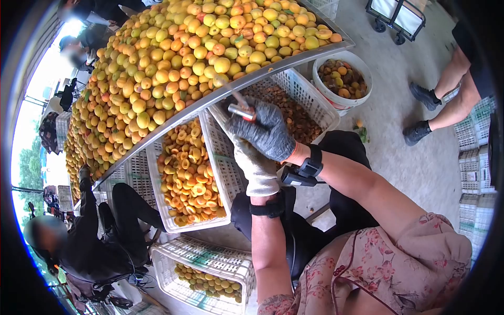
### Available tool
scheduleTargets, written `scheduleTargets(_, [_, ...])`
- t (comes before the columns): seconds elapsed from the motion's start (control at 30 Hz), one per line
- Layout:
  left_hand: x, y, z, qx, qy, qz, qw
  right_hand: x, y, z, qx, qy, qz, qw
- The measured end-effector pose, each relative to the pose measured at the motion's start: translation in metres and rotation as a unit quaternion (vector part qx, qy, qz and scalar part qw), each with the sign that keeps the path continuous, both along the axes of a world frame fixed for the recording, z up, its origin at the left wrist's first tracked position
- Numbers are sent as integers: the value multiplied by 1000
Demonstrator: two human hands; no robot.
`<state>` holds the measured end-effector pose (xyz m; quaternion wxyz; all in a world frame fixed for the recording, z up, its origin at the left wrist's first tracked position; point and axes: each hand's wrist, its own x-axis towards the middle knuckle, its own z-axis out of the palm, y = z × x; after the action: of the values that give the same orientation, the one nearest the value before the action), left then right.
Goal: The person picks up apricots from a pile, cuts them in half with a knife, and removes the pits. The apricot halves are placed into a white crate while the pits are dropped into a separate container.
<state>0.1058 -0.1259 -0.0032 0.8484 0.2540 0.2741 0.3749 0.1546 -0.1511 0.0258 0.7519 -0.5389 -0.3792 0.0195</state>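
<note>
My right hand (265, 131), in a grey knit glove, is closed around a small knife (242, 112) with a silver and red handle. Its thin blade points up toward the metal edge of the heaped table. Just under it is my left hand (252, 163) in a white glove, its fingers mostly hidden behind the right hand. Both hands are over the rim of a white crate of halved apricots (189, 173) and beside a crate of brown apricot pits (294, 107). Whole apricots (173, 63) are piled on the table right in front.
A white bucket (344, 60) holding darker fruit stands at the right. Below left, another crate (205, 252) contains greenish fruit. A person in dark clothes (105, 231) sits at left; another person's legs (446, 94) show at right near stacked crates (475, 173). A cart (396, 21) is beyond.
</note>
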Motion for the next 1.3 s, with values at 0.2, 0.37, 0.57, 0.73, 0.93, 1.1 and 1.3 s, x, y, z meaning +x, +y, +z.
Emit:
scheduleTargets(0.2, [-10,6,-1,21,65,-35,997,14,12,-2,133,430,146,881])
scheduleTargets(0.37, [-9,6,-7,40,130,-14,991,26,6,-9,108,534,187,817])
scheduleTargets(0.57, [-5,2,-10,93,89,-46,991,34,2,-14,132,616,189,753])
scheduleTargets(0.73, [0,4,-21,243,199,-63,947,36,2,-5,124,503,116,847])
scheduleTargets(0.93, [0,6,-13,217,240,-73,944,49,-7,0,189,554,166,793])
scheduleTargets(1.1, [3,13,-30,260,193,-58,944,44,12,-11,121,485,155,852])
scheduleTargets(1.3, [-13,33,3,238,208,14,949,52,27,-31,-20,290,32,956])
